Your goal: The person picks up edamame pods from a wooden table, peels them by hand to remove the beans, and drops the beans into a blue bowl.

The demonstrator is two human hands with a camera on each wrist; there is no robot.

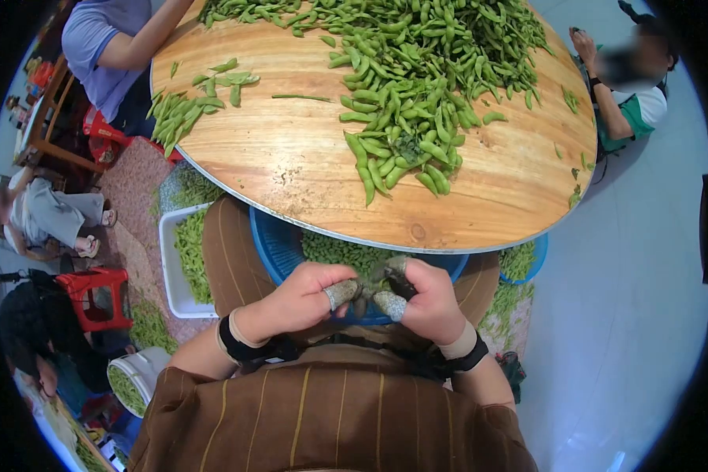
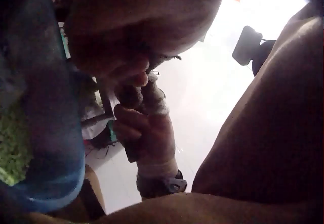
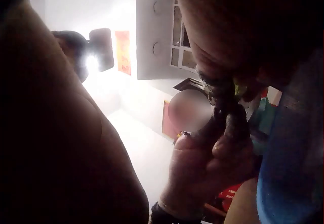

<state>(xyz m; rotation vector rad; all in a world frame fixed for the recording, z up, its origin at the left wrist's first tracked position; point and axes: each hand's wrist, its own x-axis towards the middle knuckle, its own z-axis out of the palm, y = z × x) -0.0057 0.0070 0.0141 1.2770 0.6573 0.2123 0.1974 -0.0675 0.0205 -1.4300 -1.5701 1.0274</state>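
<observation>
Both hands meet in front of the lap in the head view, thumbs and fingertips together, with greyish covers on several fingers. My left hand (image 1: 307, 300) and right hand (image 1: 431, 308) pinch a small green pod, mostly hidden by the fingers. A bit of the green pod (image 3: 240, 89) shows between the fingertips in the right wrist view. Beneath the hands is a blue basin (image 1: 278, 245) holding shelled green beans (image 1: 342, 250). The left wrist view is dark, with the left hand (image 2: 142, 21) above and the right hand (image 2: 154, 138) below.
A round wooden table (image 1: 283, 169) ahead bears a large heap of green pods (image 1: 425, 86) and a smaller pile (image 1: 182, 118) at left. A white tray (image 1: 165, 263) stands left of the knees, a white bucket (image 1: 145, 366) farther back. Other people are at the left and right.
</observation>
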